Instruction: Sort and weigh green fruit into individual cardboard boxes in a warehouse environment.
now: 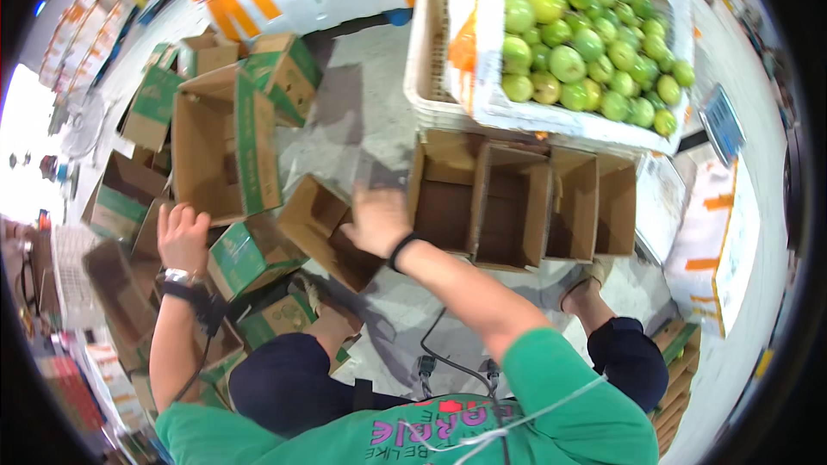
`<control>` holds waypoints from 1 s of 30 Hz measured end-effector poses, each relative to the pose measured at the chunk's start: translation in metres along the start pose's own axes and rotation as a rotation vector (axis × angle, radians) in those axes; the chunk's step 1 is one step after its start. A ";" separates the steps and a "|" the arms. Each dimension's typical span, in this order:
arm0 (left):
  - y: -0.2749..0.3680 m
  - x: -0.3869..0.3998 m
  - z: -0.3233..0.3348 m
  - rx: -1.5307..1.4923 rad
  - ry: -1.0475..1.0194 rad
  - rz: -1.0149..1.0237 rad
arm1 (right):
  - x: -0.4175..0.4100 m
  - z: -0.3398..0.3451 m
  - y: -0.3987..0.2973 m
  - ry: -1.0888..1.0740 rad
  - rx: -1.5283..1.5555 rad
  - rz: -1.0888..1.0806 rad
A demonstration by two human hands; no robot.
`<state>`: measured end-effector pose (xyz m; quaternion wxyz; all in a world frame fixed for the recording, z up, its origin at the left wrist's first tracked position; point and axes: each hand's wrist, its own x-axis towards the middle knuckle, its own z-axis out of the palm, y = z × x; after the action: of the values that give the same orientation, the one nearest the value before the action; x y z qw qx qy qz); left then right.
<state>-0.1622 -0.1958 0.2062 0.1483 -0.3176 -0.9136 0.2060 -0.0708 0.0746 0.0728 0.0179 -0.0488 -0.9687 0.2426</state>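
Observation:
My right hand (381, 219), blurred, is at the right edge of a small open cardboard carton (310, 216) that lies tilted on the floor. Its thumb reaches over that edge; whether it grips the cardboard is unclear. My left hand (184, 239) is raised with its fingers apart, beside the lower left corner of a larger open green-and-brown carton (258, 148), and nothing shows in it. To the right of my right hand stands a row of several open cartons (510, 206) with no contents visible. Below the larger carton lies a green-printed carton (239, 257).
A white foam box (575, 124) full of round green fruit (585, 45) rests on a cream plastic crate (420, 71). More cartons (126, 197) are heaped at the left. At the right are a scale display (722, 123) and a taped foam box (701, 258). A cable (446, 358) hangs before me.

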 end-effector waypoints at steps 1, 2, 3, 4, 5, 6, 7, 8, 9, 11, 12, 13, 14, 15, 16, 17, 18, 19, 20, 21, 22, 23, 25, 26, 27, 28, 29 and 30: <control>-0.003 -0.003 -0.006 0.011 0.005 0.007 | 0.009 0.016 -0.006 -0.188 -0.006 0.006; -0.006 -0.006 -0.012 0.033 0.028 0.003 | 0.017 0.029 -0.010 -0.367 -0.117 0.024; -0.009 -0.011 -0.018 0.051 0.044 -0.009 | 0.020 0.039 -0.010 -0.420 -0.027 0.151; -0.011 -0.016 -0.023 0.065 0.045 -0.007 | 0.021 0.044 -0.005 -0.383 0.010 0.122; -0.013 -0.019 -0.027 0.079 0.040 -0.032 | 0.021 0.044 0.002 -0.420 0.014 0.147; -0.015 -0.023 -0.031 0.080 0.069 -0.019 | 0.017 0.043 0.007 -0.326 0.076 0.166; -0.015 -0.025 -0.033 0.073 0.067 -0.017 | 0.014 0.038 0.012 -0.264 0.114 0.216; -0.014 -0.027 -0.034 0.042 0.063 -0.012 | 0.010 0.031 0.020 -0.204 0.168 0.304; -0.011 -0.027 -0.033 0.018 0.062 -0.022 | 0.007 0.023 0.025 -0.126 0.182 0.377; 0.002 -0.020 -0.023 -0.079 0.032 0.027 | -0.002 0.006 0.038 -0.049 0.218 0.441; 0.011 -0.016 -0.015 -0.192 0.004 0.043 | -0.005 -0.002 0.043 -0.026 0.180 0.476; 0.023 -0.008 -0.003 -0.198 0.017 0.121 | -0.008 -0.008 0.047 -0.005 0.168 0.496; 0.036 -0.001 0.011 -0.239 0.005 0.198 | -0.012 -0.012 0.050 -0.012 0.179 0.466; 0.048 0.005 0.025 -0.324 -0.023 0.280 | -0.016 -0.016 0.053 -0.033 0.168 0.461; 0.064 0.009 0.042 -0.357 -0.028 0.320 | -0.020 -0.018 0.056 -0.034 0.175 0.448; 0.078 0.012 0.058 -0.368 -0.031 0.359 | -0.025 -0.021 0.059 -0.045 0.178 0.455; 0.088 0.018 0.073 -0.372 -0.151 0.370 | -0.031 -0.023 0.063 -0.035 0.177 0.426; 0.098 0.022 0.087 -0.361 -0.243 0.377 | -0.037 -0.026 0.068 -0.004 0.174 0.399; 0.108 0.025 0.097 -0.354 -0.293 0.380 | -0.046 -0.030 0.075 0.031 0.207 0.360; 0.114 0.024 0.103 -0.423 -0.238 0.431 | -0.055 -0.036 0.083 0.044 0.230 0.324; 0.117 0.025 0.107 -0.339 -0.362 0.515 | -0.068 -0.044 0.092 0.092 0.281 0.281; 0.119 0.022 0.106 -0.354 -0.495 0.512 | -0.078 -0.050 0.101 0.148 0.303 0.241; 0.108 0.016 0.102 -0.551 -0.471 0.534 | -0.104 -0.069 0.123 0.089 0.356 0.249; 0.098 0.010 0.098 -0.635 -0.373 0.434 | -0.118 -0.078 0.132 0.085 0.448 0.291; 0.085 0.003 0.095 -0.653 -0.281 0.275 | -0.128 -0.084 0.141 0.061 0.419 0.272; 0.070 -0.004 0.094 -0.554 -0.365 0.004 | -0.138 -0.089 0.148 0.031 0.346 0.264; 0.055 -0.013 0.096 -0.454 -0.286 -0.222 | -0.146 -0.091 0.153 0.001 0.287 0.253; 0.037 -0.025 0.100 -0.413 -0.264 -0.455 | -0.152 -0.090 0.155 -0.036 0.294 0.274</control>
<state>-0.1642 -0.2132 0.0984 0.0033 -0.0993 -0.9949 0.0172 0.0989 0.2374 0.0775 -0.0256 -0.1725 -0.9074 0.3825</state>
